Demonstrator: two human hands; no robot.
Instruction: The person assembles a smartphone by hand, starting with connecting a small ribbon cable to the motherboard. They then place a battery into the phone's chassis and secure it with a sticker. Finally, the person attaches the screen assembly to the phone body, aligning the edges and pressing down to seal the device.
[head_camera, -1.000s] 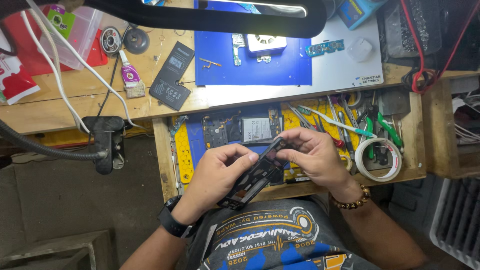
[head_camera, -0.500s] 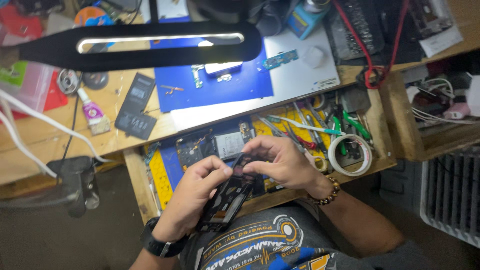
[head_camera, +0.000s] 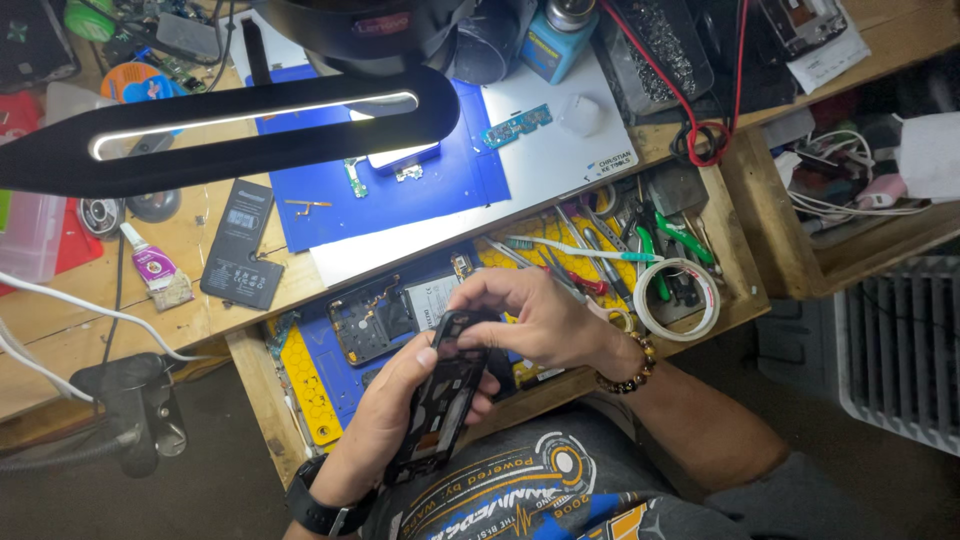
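Note:
I hold a black phone frame (head_camera: 440, 400) in front of my chest, above an open wooden drawer (head_camera: 740, 260). My left hand (head_camera: 395, 420) grips its lower part from the left, thumb on the edge. My right hand (head_camera: 535, 320) pinches the frame's top end with curled fingers. A dark watch sits on my left wrist and a bead bracelet (head_camera: 625, 365) on my right. Below the hands, in the drawer, lies an opened phone body (head_camera: 385, 320) on a blue and yellow mat.
The drawer also holds a tape roll (head_camera: 680, 298), pliers and tweezers. On the bench lie a blue work mat (head_camera: 400, 180), a black phone battery (head_camera: 243, 245), a glue tube (head_camera: 150, 265) and a small circuit strip (head_camera: 515, 125). A black lamp arm (head_camera: 230, 125) hangs over the bench.
My head has shifted, so the bench appears further left and tilted. The phone frame has turned more upright between my hands, and my right hand's fingers have closed over its top end.

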